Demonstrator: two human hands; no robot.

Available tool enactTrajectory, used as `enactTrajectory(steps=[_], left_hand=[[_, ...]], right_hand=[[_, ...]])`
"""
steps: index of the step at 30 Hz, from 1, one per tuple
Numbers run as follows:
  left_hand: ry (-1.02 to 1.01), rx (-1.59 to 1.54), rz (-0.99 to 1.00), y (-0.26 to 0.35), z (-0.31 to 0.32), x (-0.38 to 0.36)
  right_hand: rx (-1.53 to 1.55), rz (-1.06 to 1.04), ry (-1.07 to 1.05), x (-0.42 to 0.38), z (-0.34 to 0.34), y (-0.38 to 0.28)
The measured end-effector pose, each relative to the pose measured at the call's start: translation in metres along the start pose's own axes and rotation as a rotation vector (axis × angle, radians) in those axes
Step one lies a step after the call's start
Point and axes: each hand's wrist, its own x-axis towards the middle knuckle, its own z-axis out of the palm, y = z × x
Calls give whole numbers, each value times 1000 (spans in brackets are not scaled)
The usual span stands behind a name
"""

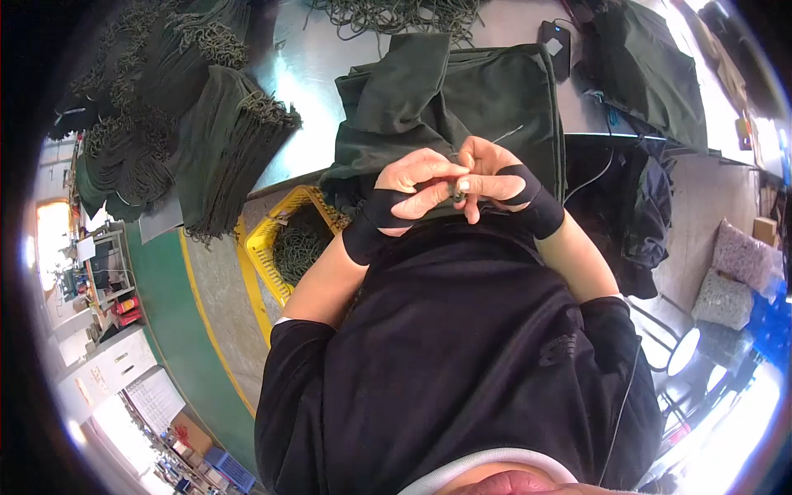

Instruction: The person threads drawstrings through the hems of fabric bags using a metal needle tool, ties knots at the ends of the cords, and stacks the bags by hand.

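Note:
Both hands meet over the near edge of a dark green folded cloth [503, 91] on the metal table. My left hand [421, 183] is closed in a pinch, its fingertips touching those of the other hand. My right hand [495, 177] is pinched too, thumb against fingers. Between them is a small piece of dark green cord [454, 191], mostly hidden by the fingers. A thin pale cord end [508, 134] sticks out beyond the right hand, over the cloth. Black wraps cover both wrists and palms.
Stacks of green cloth with cords [235, 140] stand at the left. A yellow basket [262, 239] of green cord is below the table edge. Loose cords [396, 15] and a phone [556, 49] lie at the back. Dark fabric [648, 74] is at the right.

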Motion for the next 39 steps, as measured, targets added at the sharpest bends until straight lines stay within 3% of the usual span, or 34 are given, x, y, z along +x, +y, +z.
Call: enactTrajectory(steps=[5,7,11,14,16,23,26,28,39], left_hand=[[10,80,60,4,2,-2],[112,205,-2,11,4,-2],[179,102,-186,-9,-2,-3],[216,133,-86,-7,4,-1],[229,403,125,-12,2,-1],[201,406,12,-1,9,-4],[228,356,66,-1,13,-6],[231,642,285,3,15,-3],[190,585,153,1,11,-7]], right_hand=[[34,-6,26,1,8,-1],[49,-25,54,4,8,3],[-99,-114,205,7,5,13],[-137,-94,244,3,3,13],[-131,-145,232,2,3,15],[-103,-103,216,-2,3,18],[-136,-135,200,-3,4,19],[-60,-238,192,-1,7,19],[-157,-146,209,-7,9,17]])
